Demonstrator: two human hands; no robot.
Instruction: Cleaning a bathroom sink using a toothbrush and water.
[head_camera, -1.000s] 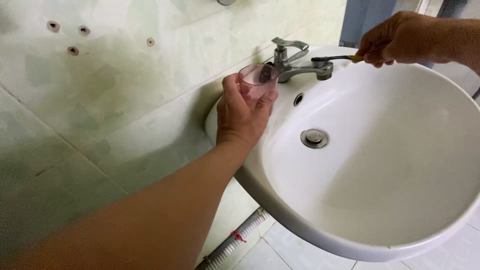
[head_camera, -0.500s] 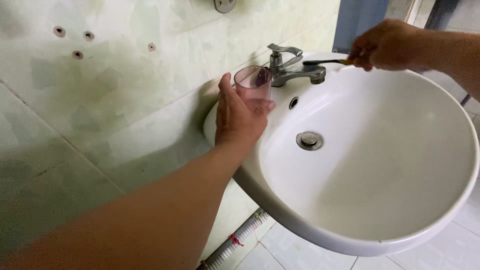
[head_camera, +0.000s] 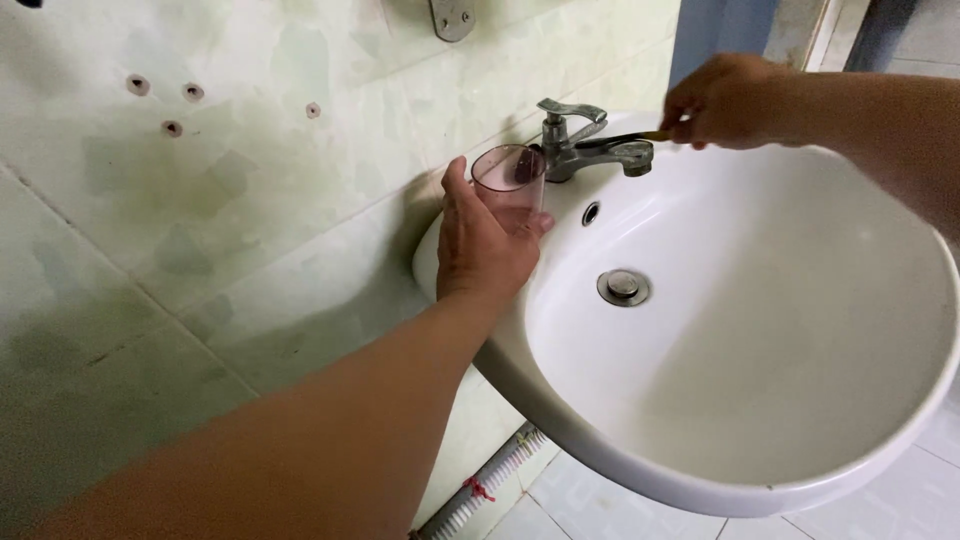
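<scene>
The right hand (head_camera: 722, 100), fingers pinching a dark-bristled toothbrush (head_camera: 612, 141), is drawing closer over the metal tap (head_camera: 585, 148) toward the translucent pink plastic cup (head_camera: 508, 180) that the left hand (head_camera: 482, 243) is gripping upright on the white basin's rim (head_camera: 440, 250).

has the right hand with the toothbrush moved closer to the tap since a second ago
Yes. The right hand has slid left along the toothbrush line toward the tap, so less of the brush now shows between them.
</scene>
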